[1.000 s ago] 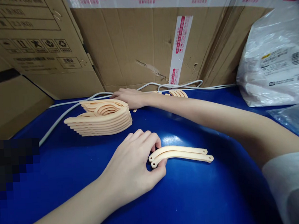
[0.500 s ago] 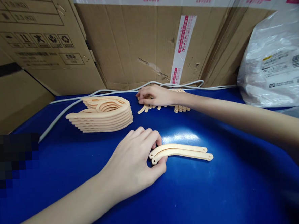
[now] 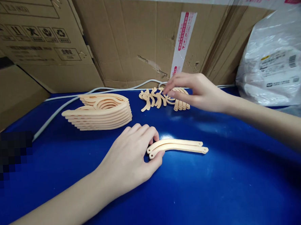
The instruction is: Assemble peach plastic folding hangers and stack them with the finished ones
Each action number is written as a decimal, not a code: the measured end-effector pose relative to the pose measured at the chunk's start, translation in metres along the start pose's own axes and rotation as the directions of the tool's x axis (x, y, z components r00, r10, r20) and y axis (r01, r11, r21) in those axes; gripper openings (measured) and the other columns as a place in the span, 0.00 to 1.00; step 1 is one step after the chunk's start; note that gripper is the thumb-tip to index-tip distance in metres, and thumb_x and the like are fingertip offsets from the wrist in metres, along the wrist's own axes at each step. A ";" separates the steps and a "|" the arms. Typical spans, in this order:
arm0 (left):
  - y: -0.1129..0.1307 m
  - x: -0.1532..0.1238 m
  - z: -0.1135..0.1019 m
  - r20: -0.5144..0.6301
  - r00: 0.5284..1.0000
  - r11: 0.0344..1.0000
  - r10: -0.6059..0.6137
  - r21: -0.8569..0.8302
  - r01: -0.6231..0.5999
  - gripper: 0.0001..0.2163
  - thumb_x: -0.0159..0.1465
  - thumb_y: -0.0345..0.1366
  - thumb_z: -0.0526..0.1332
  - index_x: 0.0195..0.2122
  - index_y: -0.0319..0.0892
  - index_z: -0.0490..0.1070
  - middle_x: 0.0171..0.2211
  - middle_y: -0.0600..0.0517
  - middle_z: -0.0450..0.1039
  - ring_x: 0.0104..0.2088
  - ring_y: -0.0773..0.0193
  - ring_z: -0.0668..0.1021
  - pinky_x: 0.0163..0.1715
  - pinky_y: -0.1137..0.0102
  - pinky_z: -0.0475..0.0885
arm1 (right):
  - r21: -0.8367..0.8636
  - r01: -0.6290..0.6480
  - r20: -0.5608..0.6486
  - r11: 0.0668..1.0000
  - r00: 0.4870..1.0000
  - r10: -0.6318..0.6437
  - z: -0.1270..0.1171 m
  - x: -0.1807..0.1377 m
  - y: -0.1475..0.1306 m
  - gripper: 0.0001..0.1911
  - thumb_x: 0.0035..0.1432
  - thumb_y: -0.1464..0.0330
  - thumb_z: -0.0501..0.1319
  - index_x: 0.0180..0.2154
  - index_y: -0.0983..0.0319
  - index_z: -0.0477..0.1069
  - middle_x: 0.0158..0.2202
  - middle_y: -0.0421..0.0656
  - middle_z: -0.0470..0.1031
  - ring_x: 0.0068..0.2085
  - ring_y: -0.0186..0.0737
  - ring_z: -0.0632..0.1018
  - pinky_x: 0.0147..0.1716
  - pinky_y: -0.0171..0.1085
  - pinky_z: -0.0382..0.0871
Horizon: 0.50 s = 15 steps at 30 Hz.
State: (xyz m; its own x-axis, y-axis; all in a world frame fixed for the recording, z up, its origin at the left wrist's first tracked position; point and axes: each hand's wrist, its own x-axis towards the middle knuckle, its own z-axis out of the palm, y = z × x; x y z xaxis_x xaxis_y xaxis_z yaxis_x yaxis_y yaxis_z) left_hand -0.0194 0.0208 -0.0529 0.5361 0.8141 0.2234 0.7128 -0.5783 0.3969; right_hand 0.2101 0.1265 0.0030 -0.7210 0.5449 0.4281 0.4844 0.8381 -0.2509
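Note:
My left hand (image 3: 132, 156) is closed around the near ends of two long, curved cream plastic arms (image 3: 179, 147). These lie side by side, bowed near my fingers, with small holes at their ends. My right hand (image 3: 193, 89) hovers at the back of the table, thumb and fingers apart, and I see nothing held between them. Under and beside its fingertips lie several small curved cream hook-like pieces (image 3: 152, 98). To their right, several short straight-ended cream pieces (image 3: 182, 105) sit in a row, partly covered by my right hand.
A stack of cream plastic loop-shaped parts (image 3: 102, 117) stands left of the small pieces on the blue tabletop (image 3: 183, 192). A white cable (image 3: 51, 113) runs along the back. Cardboard boxes (image 3: 130, 35) form a wall behind. At the right is a clear plastic bag (image 3: 272, 64) with labelled contents.
My right hand has lifted off the small hook-like pieces and moved right, uncovering them. My left hand keeps its hold on the two arms. The view has shifted slightly.

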 end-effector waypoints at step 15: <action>-0.003 0.005 0.000 -0.010 0.997 0.997 -0.081 0.006 0.081 0.07 0.67 0.42 0.58 0.37 0.44 0.69 0.33 0.52 0.70 0.37 0.55 0.72 0.36 0.60 0.64 | -0.447 -0.199 0.043 0.872 0.969 0.244 0.012 -0.020 0.047 0.17 0.68 0.61 0.56 0.47 0.62 0.79 0.44 0.51 0.77 0.47 0.51 0.76 0.46 0.46 0.67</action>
State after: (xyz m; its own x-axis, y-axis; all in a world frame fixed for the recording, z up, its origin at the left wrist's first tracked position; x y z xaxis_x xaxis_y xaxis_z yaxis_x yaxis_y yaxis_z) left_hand -0.0189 0.0268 -0.0532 0.4726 0.8585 0.1993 0.7564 -0.5111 0.4083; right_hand 0.2410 0.1557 -0.0278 -0.6018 0.7332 0.3166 0.7877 0.6103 0.0840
